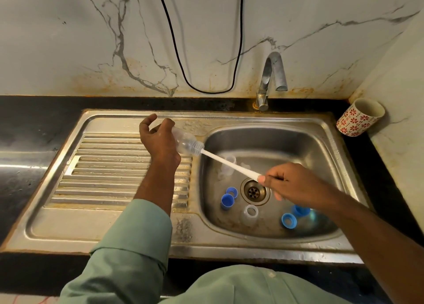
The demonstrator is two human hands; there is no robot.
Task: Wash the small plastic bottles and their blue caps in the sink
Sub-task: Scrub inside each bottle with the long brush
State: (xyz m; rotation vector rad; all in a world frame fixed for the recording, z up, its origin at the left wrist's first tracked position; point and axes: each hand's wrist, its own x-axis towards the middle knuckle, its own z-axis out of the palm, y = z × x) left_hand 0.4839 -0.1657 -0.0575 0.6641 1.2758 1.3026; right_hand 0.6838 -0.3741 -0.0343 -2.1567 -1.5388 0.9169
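My left hand (pixel 158 140) grips a small clear plastic bottle (pixel 184 140) above the sink's left rim, its mouth turned to the right. My right hand (pixel 296 184) pinches the end of a white bottle brush (pixel 229 163), whose bristle head sits in the bottle's mouth. In the steel sink basin (pixel 321 143) lie several blue caps: two (pixel 227 199) left of the drain, two more (pixel 289 221) at the front right. Clear bottles lie there too, one (pixel 251 213) in front of the drain, others (pixel 229 163) behind the brush handle.
The ribbed drainboard (pixel 114 173) lies to the left of the basin. A tap (pixel 270 78) stands behind it with no water running. A white mug with red flowers (pixel 359 117) lies tilted on the dark counter at the right. A black cable (pixel 206 90) hangs on the wall.
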